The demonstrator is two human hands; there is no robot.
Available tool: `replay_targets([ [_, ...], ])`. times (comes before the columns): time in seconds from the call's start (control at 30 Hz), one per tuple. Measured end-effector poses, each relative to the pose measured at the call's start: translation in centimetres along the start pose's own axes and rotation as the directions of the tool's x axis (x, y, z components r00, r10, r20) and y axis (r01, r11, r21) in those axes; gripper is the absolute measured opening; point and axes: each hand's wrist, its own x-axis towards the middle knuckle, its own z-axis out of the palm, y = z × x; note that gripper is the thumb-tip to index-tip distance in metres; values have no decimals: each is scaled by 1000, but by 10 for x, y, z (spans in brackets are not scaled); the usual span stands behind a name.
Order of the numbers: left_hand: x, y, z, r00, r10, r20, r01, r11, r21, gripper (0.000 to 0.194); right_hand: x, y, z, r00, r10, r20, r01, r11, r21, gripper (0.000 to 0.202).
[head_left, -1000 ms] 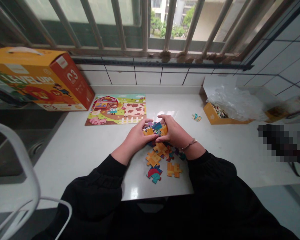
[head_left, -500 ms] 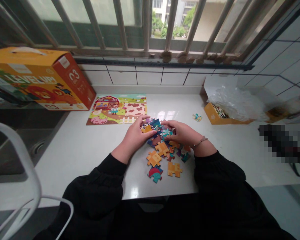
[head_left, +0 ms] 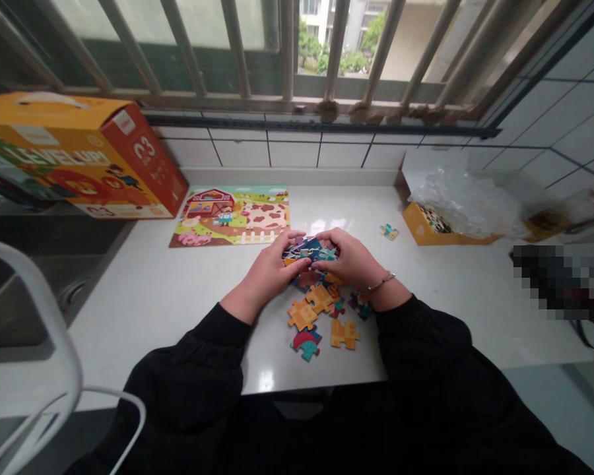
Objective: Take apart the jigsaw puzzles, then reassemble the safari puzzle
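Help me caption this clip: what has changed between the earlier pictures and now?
Since half a second ago, the right hand has moved left, toward the left hand, its fingers closing around puzzle pieces held between both. The left hand, farm picture, orange box and lone piece stayed about where they were.

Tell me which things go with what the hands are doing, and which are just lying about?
Part of the job:
- left hand and right hand, holding puzzle pieces between them
- orange pieces on the counter

Probably just lying about:
- farm picture
- big handled box
- open box and plastic bag
- lone piece near them
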Motion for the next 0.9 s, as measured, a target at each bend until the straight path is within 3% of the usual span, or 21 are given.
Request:
replay_targets([
  [0.07, 0, 2, 0, 1000, 20, 7, -20, 1000, 15, 52, 1, 0, 3, 1000, -14, -6, 14, 1000, -7, 56],
  [0.27, 1, 5, 5, 995, 100, 28, -102, 991, 85, 43, -1, -12, 5, 987, 74, 141, -75, 997, 5, 58],
  [0.47, 4, 4, 14, 972, 236, 2, -234, 966, 108, 24, 1, -22, 12, 989, -14, 149, 0, 996, 91, 70],
  [0.57, 4, 3, 20, 964, 254, -80, -247, 965, 92, 35, 0, -25, 17, 992, -48, 113, 28, 985, 169, 78],
  [0.7, 4, 0, 27, 969, 167, -181, -162, 986, 45, 54, 0, -28, 19, 993, 20, 114, -36, 989, 142, 85],
  [0.8, 5, -2, 28, 971, 146, -188, -149, 989, -2, 63, 0, -27, 19, 994, 35, 100, -42, 996, 75, 74],
  [0.9, 4, 1, 22, 968, 130, -214, -130, 991, 11, 60, 0, -24, 15, 994, 52, 97, -55, 998, 35, 52],
])
